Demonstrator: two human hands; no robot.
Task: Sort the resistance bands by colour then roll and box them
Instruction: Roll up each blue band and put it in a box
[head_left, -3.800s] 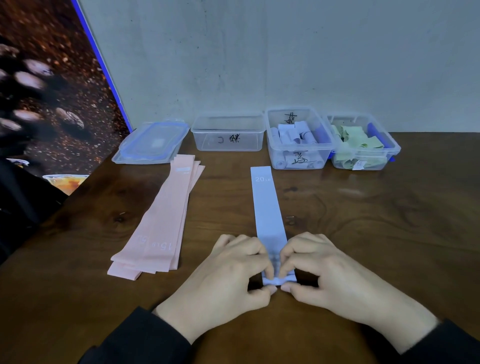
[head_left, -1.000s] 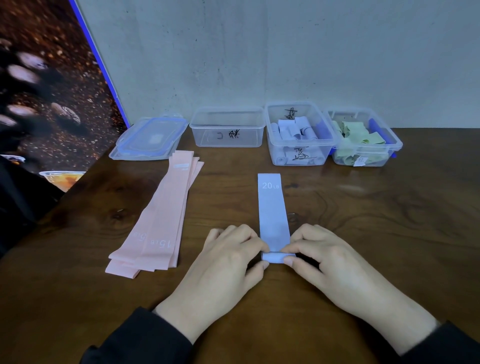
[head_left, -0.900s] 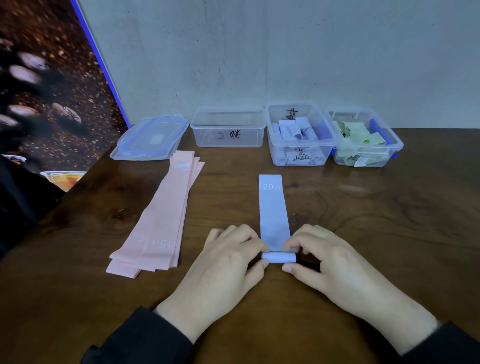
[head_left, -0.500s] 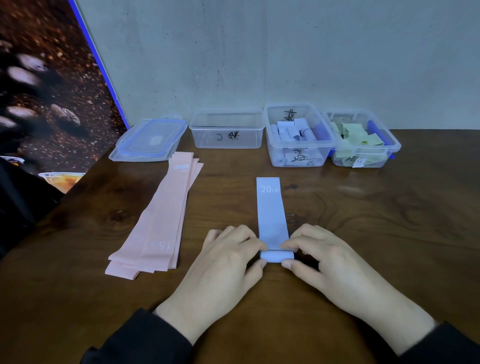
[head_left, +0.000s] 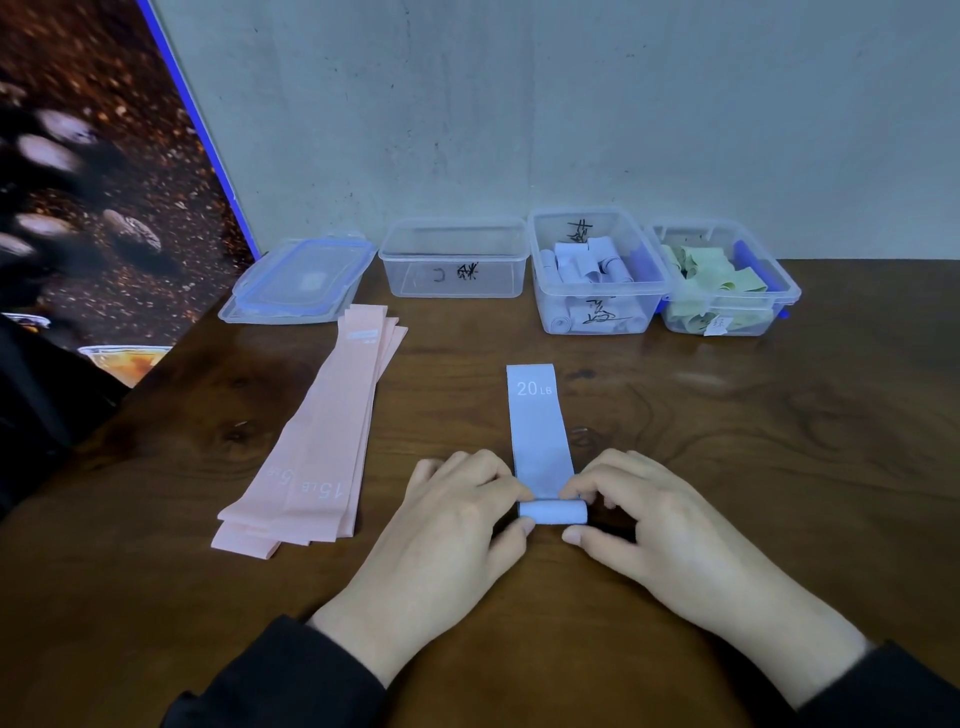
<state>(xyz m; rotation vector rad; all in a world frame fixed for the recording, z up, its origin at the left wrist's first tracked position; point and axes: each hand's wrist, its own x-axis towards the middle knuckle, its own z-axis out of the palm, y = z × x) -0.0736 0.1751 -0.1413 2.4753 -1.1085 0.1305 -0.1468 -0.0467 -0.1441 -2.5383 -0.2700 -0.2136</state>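
A light blue band (head_left: 537, 431) marked "20 LB" lies lengthwise on the wooden table, its near end wound into a small roll. My left hand (head_left: 452, 535) pinches the roll's left end and my right hand (head_left: 644, 530) pinches its right end, thumbs on the near side. Several pink bands (head_left: 317, 441) marked "15 LB" lie stacked flat to the left. At the back stand an empty clear box (head_left: 452, 283), a box (head_left: 597, 317) of rolled blue bands and a box (head_left: 727, 322) of green bands.
A clear lid with blue trim (head_left: 298, 283) lies at the back left beside the empty box. A leaning picture board (head_left: 93, 182) borders the table's left side. A grey wall stands right behind the boxes.
The roll has grown thicker and the flat part of the blue band has shortened, its far end drawn toward me. Both hands stayed at the roll's ends.
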